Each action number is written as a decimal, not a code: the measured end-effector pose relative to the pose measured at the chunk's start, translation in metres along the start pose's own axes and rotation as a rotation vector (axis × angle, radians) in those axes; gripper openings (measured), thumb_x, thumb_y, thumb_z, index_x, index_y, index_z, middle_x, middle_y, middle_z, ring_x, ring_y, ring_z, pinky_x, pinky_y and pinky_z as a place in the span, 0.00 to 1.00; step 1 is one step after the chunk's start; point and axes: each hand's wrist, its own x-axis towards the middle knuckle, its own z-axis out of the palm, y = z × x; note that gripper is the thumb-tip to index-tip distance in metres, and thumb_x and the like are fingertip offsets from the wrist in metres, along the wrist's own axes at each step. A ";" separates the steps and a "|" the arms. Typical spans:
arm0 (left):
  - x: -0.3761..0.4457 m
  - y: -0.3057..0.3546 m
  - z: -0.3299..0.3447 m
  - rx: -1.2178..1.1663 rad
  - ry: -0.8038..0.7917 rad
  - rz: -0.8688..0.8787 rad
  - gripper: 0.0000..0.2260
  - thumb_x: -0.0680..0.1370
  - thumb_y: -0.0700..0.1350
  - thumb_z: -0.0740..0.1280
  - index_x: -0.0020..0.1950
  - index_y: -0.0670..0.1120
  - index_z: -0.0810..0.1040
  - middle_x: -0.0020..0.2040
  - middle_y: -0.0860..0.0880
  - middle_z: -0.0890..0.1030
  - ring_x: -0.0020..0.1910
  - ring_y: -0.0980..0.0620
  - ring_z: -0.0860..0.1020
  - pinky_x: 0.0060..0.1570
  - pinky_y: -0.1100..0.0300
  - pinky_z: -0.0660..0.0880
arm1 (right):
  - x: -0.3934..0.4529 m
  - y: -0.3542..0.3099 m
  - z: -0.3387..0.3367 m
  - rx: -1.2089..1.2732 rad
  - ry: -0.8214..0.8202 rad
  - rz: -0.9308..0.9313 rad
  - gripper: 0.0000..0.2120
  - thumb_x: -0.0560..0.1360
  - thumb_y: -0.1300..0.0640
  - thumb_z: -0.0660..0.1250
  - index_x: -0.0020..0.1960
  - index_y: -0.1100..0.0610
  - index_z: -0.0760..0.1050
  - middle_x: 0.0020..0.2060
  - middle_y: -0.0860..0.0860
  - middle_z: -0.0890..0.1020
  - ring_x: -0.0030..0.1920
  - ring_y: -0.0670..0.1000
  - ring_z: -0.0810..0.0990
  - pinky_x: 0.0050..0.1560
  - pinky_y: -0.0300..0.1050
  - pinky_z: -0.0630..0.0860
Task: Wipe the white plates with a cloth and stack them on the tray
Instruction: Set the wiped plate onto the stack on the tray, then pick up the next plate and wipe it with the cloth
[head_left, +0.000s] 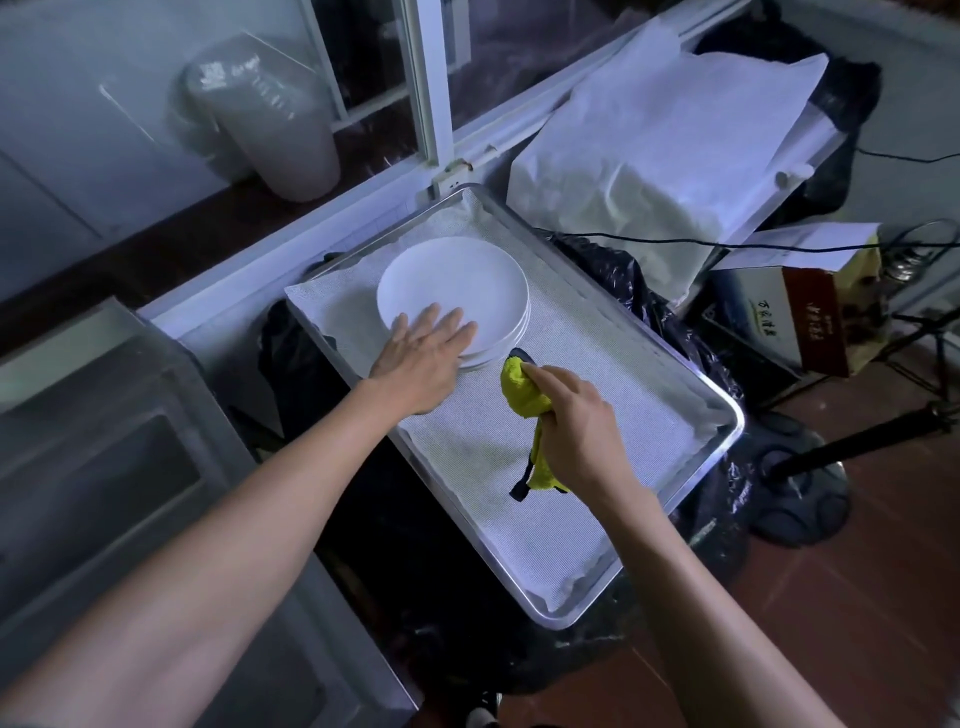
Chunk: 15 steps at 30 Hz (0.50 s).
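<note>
A stack of white plates (457, 286) stands on the far half of a metal tray (722, 434) lined with a white mesh mat. My left hand (421, 358) lies flat with straight fingers on the near edge of the top plate. My right hand (571, 421) grips a bunched yellow cloth (522, 392) just right of the stack, over the tray. The cloth's tail with a dark trim hangs down below my fist onto the mat.
The tray sits on a surface covered in black plastic (639, 291). A white window frame (431, 104) runs behind it. A white sheet-covered bundle (660, 156) lies at the back right, with cardboard boxes (810, 322) and a black stand base (800, 483) on the floor.
</note>
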 end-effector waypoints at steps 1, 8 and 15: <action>0.000 0.000 0.000 -0.013 -0.010 0.004 0.26 0.85 0.45 0.54 0.83 0.51 0.51 0.84 0.49 0.51 0.82 0.43 0.47 0.77 0.36 0.51 | 0.000 0.000 0.001 0.000 -0.005 0.001 0.35 0.72 0.72 0.58 0.75 0.48 0.69 0.70 0.47 0.74 0.64 0.58 0.73 0.61 0.56 0.71; -0.006 0.002 -0.010 -0.065 -0.042 0.004 0.24 0.85 0.48 0.55 0.82 0.52 0.56 0.83 0.49 0.54 0.82 0.45 0.49 0.78 0.39 0.52 | 0.000 -0.002 0.006 0.000 -0.014 -0.009 0.35 0.72 0.72 0.58 0.75 0.48 0.68 0.69 0.47 0.74 0.63 0.58 0.73 0.59 0.57 0.71; -0.051 -0.005 -0.010 -0.143 0.114 -0.050 0.21 0.84 0.50 0.59 0.77 0.49 0.68 0.78 0.48 0.67 0.79 0.45 0.61 0.74 0.44 0.61 | 0.000 -0.023 0.014 0.004 -0.006 -0.068 0.37 0.70 0.73 0.57 0.74 0.49 0.69 0.68 0.49 0.76 0.60 0.60 0.74 0.58 0.56 0.72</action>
